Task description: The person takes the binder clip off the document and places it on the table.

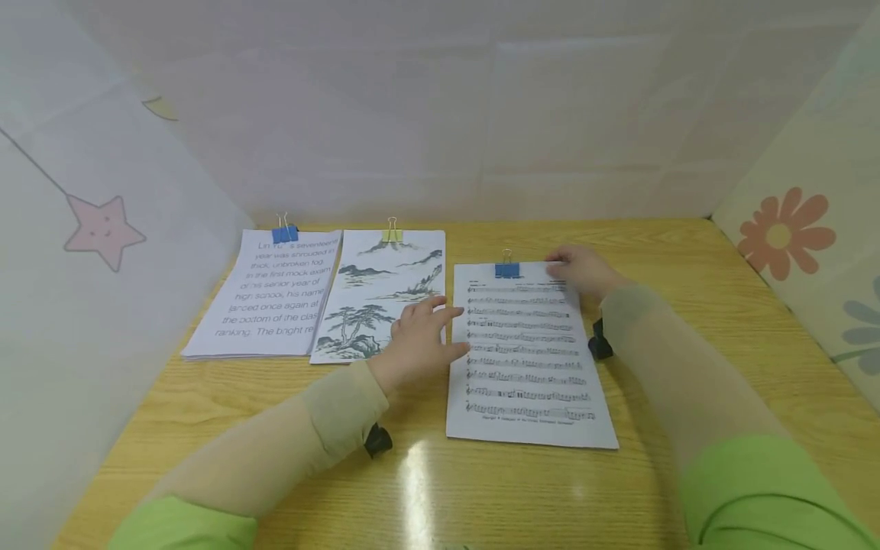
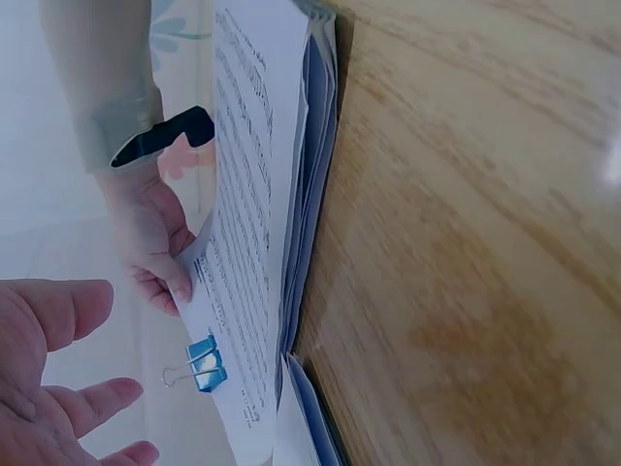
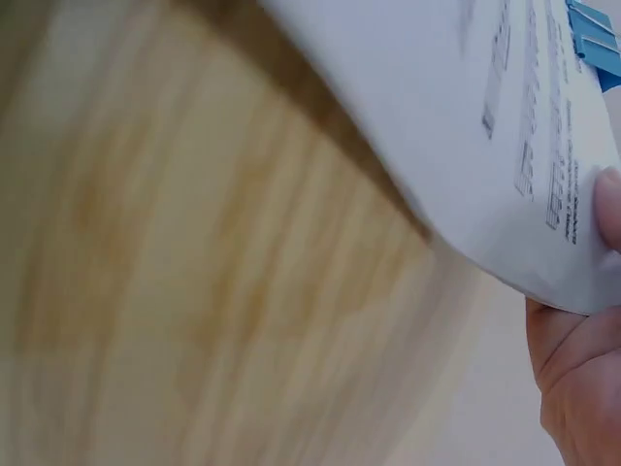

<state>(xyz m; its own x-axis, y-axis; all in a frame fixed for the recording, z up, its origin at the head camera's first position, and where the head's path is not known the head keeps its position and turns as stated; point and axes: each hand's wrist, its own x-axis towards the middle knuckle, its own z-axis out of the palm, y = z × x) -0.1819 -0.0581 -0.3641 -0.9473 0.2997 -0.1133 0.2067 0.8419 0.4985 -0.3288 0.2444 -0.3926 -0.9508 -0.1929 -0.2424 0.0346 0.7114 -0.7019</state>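
A stack of sheet music lies on the table, with a blue binder clip on its top edge. My right hand pinches the stack's top right corner, thumb above and fingers beneath, as the right wrist view shows; that corner is lifted a little. My left hand hovers by the left edge of the sheet music, fingers spread and holding nothing. Left of it lies a landscape painting stack with a yellow binder clip. Farther left is a printed text stack with another blue binder clip.
The wooden table runs back to a pale cloth wall. Side walls stand left and right, the left with a pink star, the right with a red flower. The painting stack and text stack lie side by side.
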